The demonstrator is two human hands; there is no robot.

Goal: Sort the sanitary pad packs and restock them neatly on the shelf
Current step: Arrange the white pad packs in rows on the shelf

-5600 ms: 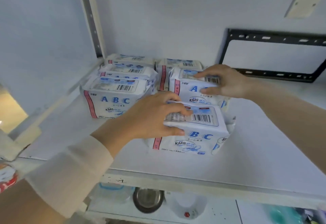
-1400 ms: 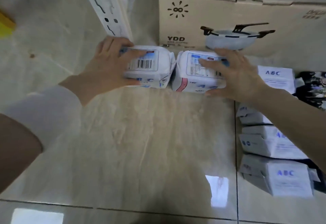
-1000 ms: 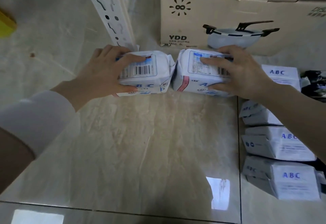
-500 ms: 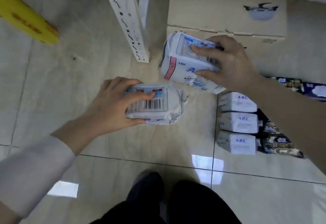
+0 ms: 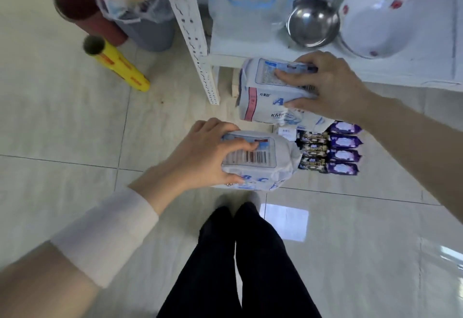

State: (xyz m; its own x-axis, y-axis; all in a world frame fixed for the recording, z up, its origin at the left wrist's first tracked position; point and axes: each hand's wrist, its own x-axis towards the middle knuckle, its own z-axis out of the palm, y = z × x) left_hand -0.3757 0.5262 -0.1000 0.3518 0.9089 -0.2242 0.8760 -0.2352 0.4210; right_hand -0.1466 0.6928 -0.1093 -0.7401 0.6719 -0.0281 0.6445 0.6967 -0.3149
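Note:
My left hand [image 5: 200,152] grips a white ABC sanitary pad pack [image 5: 260,165], barcode side up, held in the air above the tiled floor. My right hand [image 5: 328,85] grips a second white ABC pack [image 5: 263,97] with a pink stripe, higher and further forward, just in front of the lower shelf's edge [image 5: 375,75]. Below on the floor lie rows of dark pad packs [image 5: 313,152] and purple pad packs [image 5: 343,155]; a small white pack [image 5: 286,133] peeks out beside them.
The white perforated shelf post [image 5: 198,39] stands left of my right hand. The lower shelf carries a clear container [image 5: 250,9], a steel bowl [image 5: 313,21] and a white bowl [image 5: 373,19]. A yellow tube [image 5: 117,67], a dark red tube [image 5: 87,12] and a grey bin [image 5: 147,29] stand left. My legs [image 5: 240,262] are below.
I have lifted both packs off the floor and stood up; the view has risen, so the floor stock looks smaller and the lower shelf with bowls has come into view.

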